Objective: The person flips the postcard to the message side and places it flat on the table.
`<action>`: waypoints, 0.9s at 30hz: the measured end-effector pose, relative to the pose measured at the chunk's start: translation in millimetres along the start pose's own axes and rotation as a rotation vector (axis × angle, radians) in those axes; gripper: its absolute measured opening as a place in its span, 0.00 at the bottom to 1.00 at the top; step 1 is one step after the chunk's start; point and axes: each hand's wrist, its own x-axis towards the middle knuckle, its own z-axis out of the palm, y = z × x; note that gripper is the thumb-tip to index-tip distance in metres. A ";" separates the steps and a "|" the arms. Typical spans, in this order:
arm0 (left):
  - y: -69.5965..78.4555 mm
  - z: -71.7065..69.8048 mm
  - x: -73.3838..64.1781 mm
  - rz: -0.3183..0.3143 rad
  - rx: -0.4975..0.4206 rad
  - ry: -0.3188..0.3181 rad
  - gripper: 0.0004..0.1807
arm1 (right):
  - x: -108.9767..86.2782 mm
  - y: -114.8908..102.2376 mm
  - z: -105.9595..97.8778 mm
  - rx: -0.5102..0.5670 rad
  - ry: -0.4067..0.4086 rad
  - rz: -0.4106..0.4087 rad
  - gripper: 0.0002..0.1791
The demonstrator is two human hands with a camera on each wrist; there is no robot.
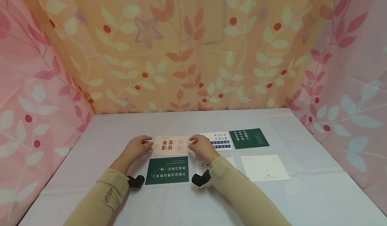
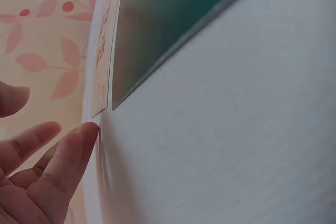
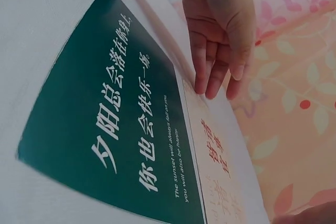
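As I read the feeds, left hand [image 1: 135, 149] sits beside the pale pink card [image 1: 170, 146], fingers apart; right hand [image 1: 205, 147] at opposite edge, cannot tell whether pinching.

“诸事皆宜” on pink card [image 1: 170, 146]

Booth [image 1: 208, 95], fabric-walled; wider setting, whether home or studio, cannot be told. One tabletop [image 1: 314, 199], white, lightly creased. One back curtain [image 1: 187, 24], orange, leaf-and-berry print, along the far edge. One left curtain [image 1: 33, 84], pink, similar print, along the left edge to the far left corner. One right curtain [image 1: 353, 81], pink, likewise opposite.
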 end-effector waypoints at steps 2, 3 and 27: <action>-0.2 0.1 0.3 -0.011 -0.005 -0.005 0.21 | 0.1 0.8 0.9 0.011 0.003 0.004 0.16; -0.5 0.2 0.8 -0.017 -0.007 -0.008 0.21 | 0.1 1.0 1.1 0.021 0.003 0.009 0.16; 0.5 0.8 3.6 -0.106 -0.240 -0.009 0.19 | 0.3 0.8 3.9 0.086 -0.031 0.049 0.16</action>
